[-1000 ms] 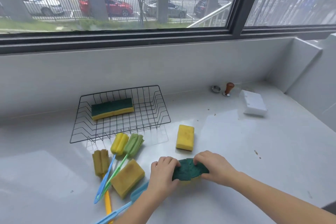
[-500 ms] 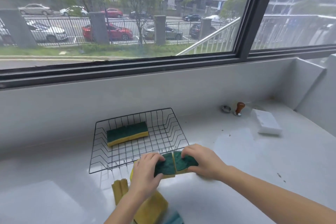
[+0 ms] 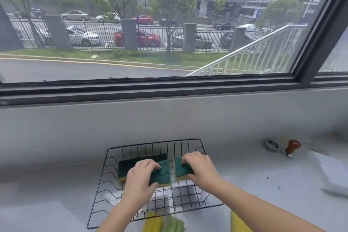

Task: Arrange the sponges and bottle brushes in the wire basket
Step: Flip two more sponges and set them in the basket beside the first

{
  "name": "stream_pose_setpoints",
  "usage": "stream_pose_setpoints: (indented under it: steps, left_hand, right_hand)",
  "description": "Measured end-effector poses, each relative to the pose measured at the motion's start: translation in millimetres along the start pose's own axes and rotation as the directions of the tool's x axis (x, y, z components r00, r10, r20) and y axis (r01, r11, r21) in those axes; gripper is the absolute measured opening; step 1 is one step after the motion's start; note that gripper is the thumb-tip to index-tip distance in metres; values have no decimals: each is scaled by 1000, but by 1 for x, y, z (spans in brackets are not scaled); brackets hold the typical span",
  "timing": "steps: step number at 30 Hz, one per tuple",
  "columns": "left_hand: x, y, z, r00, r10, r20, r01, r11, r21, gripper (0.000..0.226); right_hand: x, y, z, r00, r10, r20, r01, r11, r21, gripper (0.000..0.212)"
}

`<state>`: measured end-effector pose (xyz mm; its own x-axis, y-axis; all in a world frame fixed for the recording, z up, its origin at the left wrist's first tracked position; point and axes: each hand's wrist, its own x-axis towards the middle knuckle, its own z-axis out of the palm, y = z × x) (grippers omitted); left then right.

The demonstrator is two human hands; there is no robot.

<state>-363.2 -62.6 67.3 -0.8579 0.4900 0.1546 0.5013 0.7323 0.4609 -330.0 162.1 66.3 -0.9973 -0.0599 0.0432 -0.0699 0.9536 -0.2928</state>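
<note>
A black wire basket point(image 3: 116, 192) stands on the white counter below the window. Inside it, at the back, lies a green-and-yellow sponge point(image 3: 131, 164). My left hand point(image 3: 140, 181) grips a second green-topped sponge point(image 3: 162, 174) over the basket, just in front of the first. My right hand point(image 3: 200, 170) grips a third green-topped sponge point(image 3: 181, 170) beside it, a small gap between the two. At the bottom edge show the foam heads of a yellow bottle brush point(image 3: 152, 225) and a green bottle brush point(image 3: 173, 226), and a yellow sponge point(image 3: 238, 223).
A white block point(image 3: 334, 174) lies at the right of the counter. A brown-knobbed tamper point(image 3: 291, 147) and a small metal ring point(image 3: 271, 145) sit at the back right. The wall under the window runs close behind the basket.
Both hands lifted the green-topped sponges from the counter and carried them away from me into the basket, now held slightly apart. The view tilted up, so most loose items dropped out of frame.
</note>
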Motion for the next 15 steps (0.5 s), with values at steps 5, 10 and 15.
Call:
stream_pose_setpoints:
  steps: [5,10,15]
  left_hand:
    - [38,-22,14,999,-34,35,30,995,93,41]
    - [49,-41,34,992,-106,71,97,988,119,44]
    - [47,-43,43,990,-132,58,125,985,118,46]
  right_hand:
    - [55,13,26,1000,13,20,-11,998,-67,40]
    - [80,24,59,995,41,94,-33,996,-85,46]
    - [75,36,75,996,26,80,-21,998,-66,47]
